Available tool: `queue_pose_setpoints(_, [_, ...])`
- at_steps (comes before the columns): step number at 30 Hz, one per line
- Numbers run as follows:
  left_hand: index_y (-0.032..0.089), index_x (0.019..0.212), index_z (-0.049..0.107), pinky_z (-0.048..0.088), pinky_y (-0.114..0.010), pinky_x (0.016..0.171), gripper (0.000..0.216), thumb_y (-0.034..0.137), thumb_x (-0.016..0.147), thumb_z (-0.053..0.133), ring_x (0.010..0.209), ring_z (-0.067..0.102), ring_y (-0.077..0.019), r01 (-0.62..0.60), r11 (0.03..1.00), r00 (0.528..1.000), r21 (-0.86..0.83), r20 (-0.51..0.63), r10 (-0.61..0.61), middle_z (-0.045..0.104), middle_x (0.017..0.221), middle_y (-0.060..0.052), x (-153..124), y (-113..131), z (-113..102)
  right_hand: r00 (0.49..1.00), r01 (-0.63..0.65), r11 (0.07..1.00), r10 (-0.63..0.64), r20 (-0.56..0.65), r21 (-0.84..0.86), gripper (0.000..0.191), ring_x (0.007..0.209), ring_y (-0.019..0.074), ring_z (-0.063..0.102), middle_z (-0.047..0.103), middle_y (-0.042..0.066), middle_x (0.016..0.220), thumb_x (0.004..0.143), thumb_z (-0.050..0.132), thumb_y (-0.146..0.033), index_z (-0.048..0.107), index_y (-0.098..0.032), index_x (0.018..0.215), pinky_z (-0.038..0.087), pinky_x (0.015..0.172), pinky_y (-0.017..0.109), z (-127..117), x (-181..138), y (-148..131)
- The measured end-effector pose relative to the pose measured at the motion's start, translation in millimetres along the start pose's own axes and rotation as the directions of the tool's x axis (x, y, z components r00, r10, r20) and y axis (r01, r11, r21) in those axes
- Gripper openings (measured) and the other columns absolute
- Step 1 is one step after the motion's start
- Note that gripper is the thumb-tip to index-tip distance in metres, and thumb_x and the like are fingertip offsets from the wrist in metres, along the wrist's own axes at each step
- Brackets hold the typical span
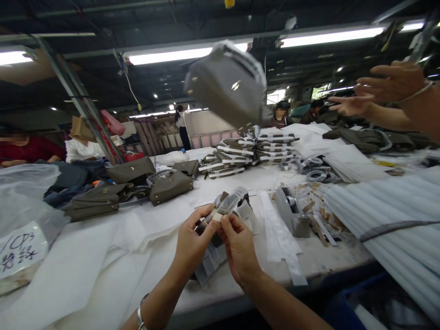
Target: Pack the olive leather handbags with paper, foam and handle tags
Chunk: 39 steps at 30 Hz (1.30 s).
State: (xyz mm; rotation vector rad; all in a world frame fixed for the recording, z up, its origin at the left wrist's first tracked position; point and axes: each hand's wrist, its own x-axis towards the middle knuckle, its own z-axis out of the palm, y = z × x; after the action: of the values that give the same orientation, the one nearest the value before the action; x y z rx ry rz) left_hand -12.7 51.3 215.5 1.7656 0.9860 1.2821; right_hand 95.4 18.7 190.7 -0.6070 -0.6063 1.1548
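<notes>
Item in hand: film-wrapped part [229,203], dark and narrow, sheathed in clear crinkled film. It is held just above the near edge of the table [319,259], directly in front of the person.
Tape tab: tape tab [217,217], beige, matt, a small square. It sits on the film at the near end, between the two thumbs.
Left hand: left hand [192,243] is closed in a pinch on the film-wrapped part, thumb against the tab.
Right hand: right hand [239,250] is pinched on the same part, thumb at the tab's edge.
Progress (judged): the film is on and the tab is placed. The tab does not appear to be smoothed flat, and the far end of the film stands loose.
Close by: tape dispenser [292,213], grey and blocky, to the right, with flat white paper strips [280,233] between it and the hands.
Finished stock (judged): stacks of banded straps [247,153] lie beyond, olive-grey with white bands.
Further out: smooth olive-grey handbags [170,185] to the left and ribbed white foam rolls [395,211] to the right. A blurred airborne handbag [228,85] is above, and a co-worker's hands [392,85] are at upper right.
</notes>
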Motion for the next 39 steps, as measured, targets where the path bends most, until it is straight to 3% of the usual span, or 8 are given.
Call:
queue_pose_setpoints(8, [0.021,0.093,0.061,0.047,-0.028,0.081,0.020,0.039,0.084,0.065,0.088,0.062,-0.0194,-0.049,0.997,0.989,0.061,-0.137,0.057,0.067,0.092,-0.002,-7,3,16,0.984,0.137,0.958,-0.160,-0.073,-0.253,0.031,0.066,0.0125,0.051,0.057,-0.001,0.072,0.087,0.064,-0.049,0.057,-0.021,0.076,0.045,0.065,0.026,4,8,9])
queue_pose_setpoints(15, [0.022,0.095,0.069,0.048,-0.027,0.081,0.020,0.037,0.092,0.055,0.089,0.067,-0.0187,-0.166,0.945,0.986,0.283,0.016,0.169,0.073,0.096,-0.001,0,23,-8,0.973,0.197,0.937,-0.224,-0.063,-0.287,0.029,0.061,0.0106,0.044,0.052,-0.004,0.070,0.087,0.065,-0.045,0.053,-0.020,0.078,0.039,0.059,0.024,5,9,8])
queue_pose_setpoints(18, [0.024,0.096,0.072,0.050,-0.026,0.077,0.018,0.031,0.091,0.057,0.085,0.071,-0.0181,-0.255,0.784,0.952,0.565,0.004,0.307,0.076,0.094,0.001,4,26,-14,0.969,0.214,0.932,-0.241,-0.061,-0.292,0.030,0.060,0.0103,0.044,0.051,-0.004,0.069,0.086,0.066,-0.046,0.053,-0.020,0.078,0.038,0.056,0.024,7,8,8])
queue_pose_setpoints(23, [0.015,0.108,0.070,0.054,-0.031,0.079,0.025,0.025,0.096,0.050,0.084,0.072,-0.0215,-0.403,0.290,0.764,0.868,0.145,0.629,0.077,0.099,-0.007,-3,21,-5,0.964,0.234,0.928,-0.260,-0.055,-0.288,0.032,0.060,0.0097,0.042,0.046,-0.006,0.066,0.083,0.070,-0.043,0.049,-0.020,0.075,0.038,0.058,0.024,7,11,8])
queue_pose_setpoints(27, [0.005,0.124,0.061,0.055,-0.034,0.088,0.035,0.015,0.096,0.042,0.101,0.070,-0.0241,-0.362,0.160,0.755,0.918,0.188,0.628,0.071,0.117,-0.015,-11,16,11,0.957,0.253,0.924,-0.283,-0.066,-0.288,0.033,0.064,0.0105,0.045,0.048,-0.006,0.067,0.081,0.073,-0.042,0.049,-0.020,0.074,0.041,0.062,0.024,3,13,10])
queue_pose_setpoints(33, [0.005,0.136,0.051,0.051,-0.041,0.100,0.043,0.013,0.096,0.038,0.123,0.058,-0.0282,-0.355,0.247,0.818,0.902,0.172,0.549,0.058,0.136,-0.017,-18,9,18,0.977,0.205,0.931,-0.213,0.008,-0.301,0.030,0.068,0.0118,0.051,0.054,-0.003,0.071,0.081,0.073,-0.042,0.055,-0.019,0.078,0.045,0.066,0.025,-5,9,1])
queue_pose_setpoints(36, [0.011,0.136,0.054,0.047,-0.040,0.106,0.043,0.021,0.096,0.041,0.124,0.058,-0.0260,-0.385,0.487,0.870,0.784,0.133,0.474,0.059,0.136,-0.013,-17,10,9,0.987,0.159,0.953,-0.158,0.023,-0.256,0.025,0.073,0.0137,0.057,0.062,0.000,0.077,0.079,0.076,-0.038,0.062,-0.018,0.082,0.048,0.073,0.027,-8,8,-9])
queue_pose_setpoints(39, [0.020,0.129,0.061,0.047,-0.038,0.106,0.043,0.041,0.092,0.055,0.119,0.061,-0.0244,-0.240,0.827,0.968,0.509,0.059,0.245,0.065,0.130,-0.008,-8,11,-5,0.989,0.115,0.978,-0.097,0.111,-0.174,0.023,0.085,0.0173,0.063,0.069,0.002,0.087,0.080,0.074,-0.037,0.070,-0.020,0.095,0.050,0.085,0.032,-8,9,-17])
